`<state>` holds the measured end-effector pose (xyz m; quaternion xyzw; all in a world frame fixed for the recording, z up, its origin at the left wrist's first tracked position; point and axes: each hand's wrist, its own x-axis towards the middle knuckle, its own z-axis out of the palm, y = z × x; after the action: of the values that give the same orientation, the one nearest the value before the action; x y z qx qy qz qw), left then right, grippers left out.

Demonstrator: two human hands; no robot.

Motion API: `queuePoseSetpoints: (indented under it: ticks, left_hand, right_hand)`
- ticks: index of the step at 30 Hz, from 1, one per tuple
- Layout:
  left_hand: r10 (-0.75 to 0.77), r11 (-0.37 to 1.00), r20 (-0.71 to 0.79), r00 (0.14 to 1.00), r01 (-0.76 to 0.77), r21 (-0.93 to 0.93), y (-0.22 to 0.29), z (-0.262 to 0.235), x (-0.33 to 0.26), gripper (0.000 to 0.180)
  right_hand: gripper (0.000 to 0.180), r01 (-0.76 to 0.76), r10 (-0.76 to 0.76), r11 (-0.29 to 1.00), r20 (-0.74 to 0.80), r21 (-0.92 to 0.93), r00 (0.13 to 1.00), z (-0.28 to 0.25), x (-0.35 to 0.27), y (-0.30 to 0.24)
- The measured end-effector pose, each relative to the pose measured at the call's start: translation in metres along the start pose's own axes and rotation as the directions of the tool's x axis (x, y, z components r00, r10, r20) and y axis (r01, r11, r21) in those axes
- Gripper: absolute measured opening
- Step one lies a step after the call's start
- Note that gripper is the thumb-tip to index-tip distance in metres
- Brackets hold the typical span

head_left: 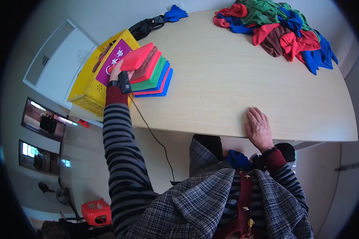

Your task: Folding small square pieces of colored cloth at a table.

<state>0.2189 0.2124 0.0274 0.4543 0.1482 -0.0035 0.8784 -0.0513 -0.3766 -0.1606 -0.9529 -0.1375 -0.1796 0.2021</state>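
Observation:
At the left of the table, a stack of folded cloths [150, 83] in red, brown, green and blue leans in a slanted pile. On its top lies a red folded cloth [138, 56], and my left hand [117, 73] grips its near left edge; some of the fingers are hidden. A small black device on a cable [124, 82] is strapped at my left wrist. My right hand [259, 128] rests flat on the table's near edge, holding nothing, fingers stretched out.
A yellow plastic crate [85, 92] with a purple panel stands left of the stack, brown cloth inside. Loose red, green, blue and brown cloths [273, 34] are heaped at the table's [211, 79] far right. A black bag [145, 28] and blue cloth [175, 14] lie behind. A red stool [96, 212] stands below.

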Motion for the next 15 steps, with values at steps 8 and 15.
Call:
queuePoseSetpoints:
  ticks: [8,15]
  left_hand:
    - [0.077,0.844,-0.092,0.993,-0.016,0.537,0.005,-0.025,-0.067,0.053]
    - [0.172,0.526,0.257,0.951,-0.310,0.792,-0.204,0.057,-0.172,0.033]
  right_hand:
    - [0.046,0.024,-0.023,0.997,-0.008,0.075,1.000,-0.001,0.005,0.002]
    - [0.039,-0.021,-0.038,0.959,0.204,0.282,0.978,-0.044,0.014,0.078]
